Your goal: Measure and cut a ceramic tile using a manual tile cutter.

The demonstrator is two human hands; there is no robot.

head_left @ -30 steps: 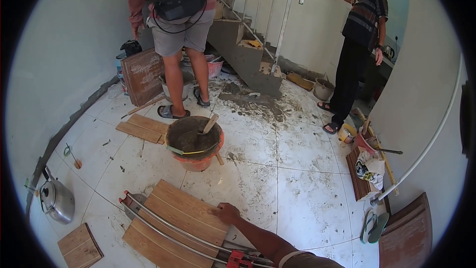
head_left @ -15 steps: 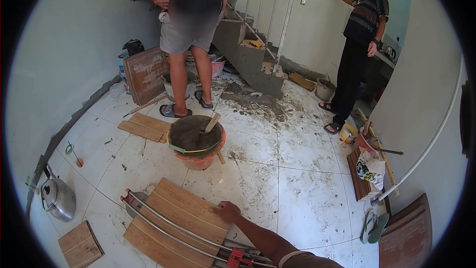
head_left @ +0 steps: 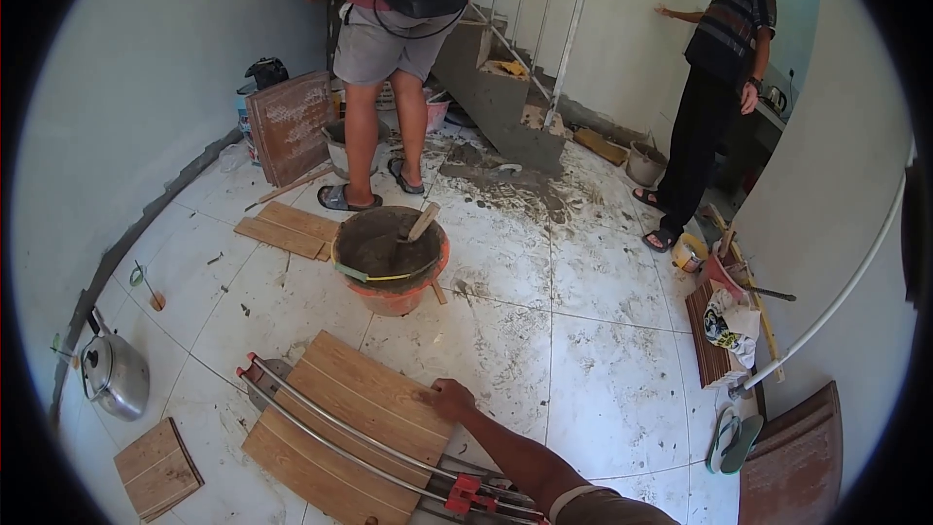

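So here's where things are standing: a wood-look tile (head_left: 364,369) is lying on a rail-type tile cutter (head_left: 267,384) near the floor's near edge, left of the middle. Two metal rails are running across it at a slant, and the red slider (head_left: 465,493) is sitting just beyond the tile's right edge.

My right hand (head_left: 449,400) is resting at the tile's upper right corner with the fingers curled in. Can't tell if they're actually pinching the edge or only pressing on it. The left hand isn't showing, so no clue what that one's doing or holding.

I'd say the step in hand is lining the tile up under the rails, or just steadying it; no cut is showing on the face as far as I can see. If so, the next move is calling for a light, even hold at that corner so the tile isn't twisting, then a check that it's sitting square before anybody's touching the slider.

Around it, a smaller tile piece (head_left: 158,472) is lying toward the floor's near left corner, and a metal kettle (head_left: 117,379) is standing by the left edge. An orange bucket (head_left: 389,301) of grey mix is sitting beyond the tile's far edge. A co-worker in grey shorts (head_left: 394,49) is standing past that.
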